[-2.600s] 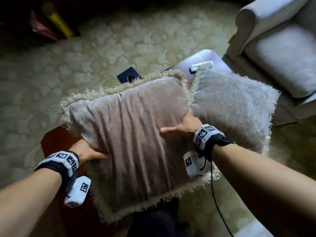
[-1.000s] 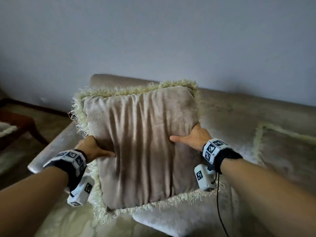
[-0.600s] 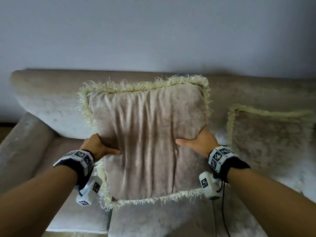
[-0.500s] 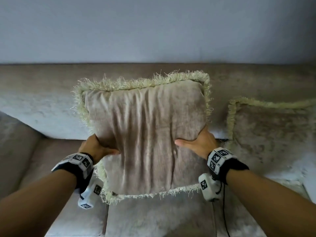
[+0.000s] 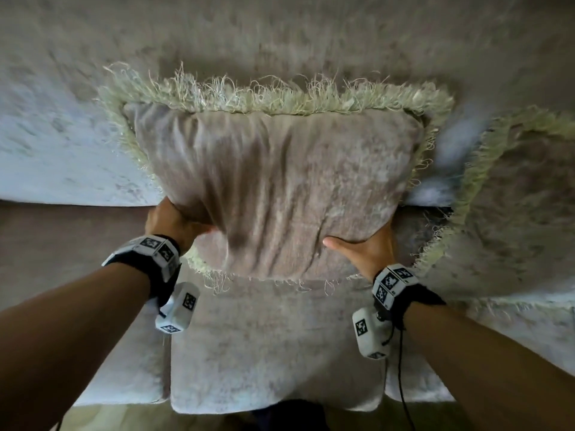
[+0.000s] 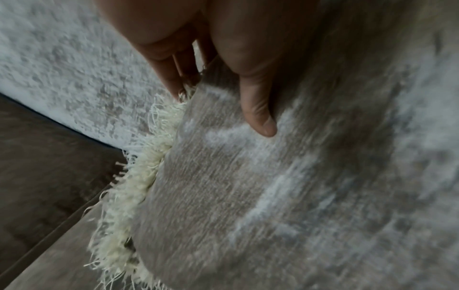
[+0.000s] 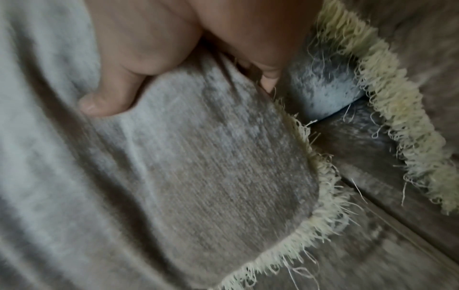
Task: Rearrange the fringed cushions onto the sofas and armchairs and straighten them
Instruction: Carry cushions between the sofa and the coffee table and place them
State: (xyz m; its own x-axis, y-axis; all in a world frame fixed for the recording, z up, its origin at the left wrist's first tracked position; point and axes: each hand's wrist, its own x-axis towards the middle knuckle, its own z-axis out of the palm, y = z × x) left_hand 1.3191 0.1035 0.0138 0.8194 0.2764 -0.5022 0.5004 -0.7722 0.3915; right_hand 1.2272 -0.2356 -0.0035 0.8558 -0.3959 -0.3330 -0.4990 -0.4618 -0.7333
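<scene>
I hold a beige velvet fringed cushion (image 5: 280,185) upright against the sofa's backrest (image 5: 280,42). My left hand (image 5: 169,222) grips its lower left edge, thumb on the front (image 6: 258,109) and fingers behind. My right hand (image 5: 364,247) grips the lower right edge the same way, thumb pressed into the front (image 7: 111,92). The cushion's (image 6: 248,196) pale yellow fringe hangs just above the seat (image 5: 273,343). A second fringed cushion (image 5: 522,206) leans on the backrest to the right, its fringe (image 7: 387,109) close to my right hand.
The sofa seat is split into separate seat cushions, with a seam (image 5: 166,362) on the left. To the left of the held cushion the backrest (image 5: 62,144) and seat (image 5: 62,244) are bare. The front edge of the seat (image 5: 273,405) is near my body.
I have moved closer to the sofa and lowered the cushion until it lies against the backrest near the seat. Both hands keep their grip on its lower sides.
</scene>
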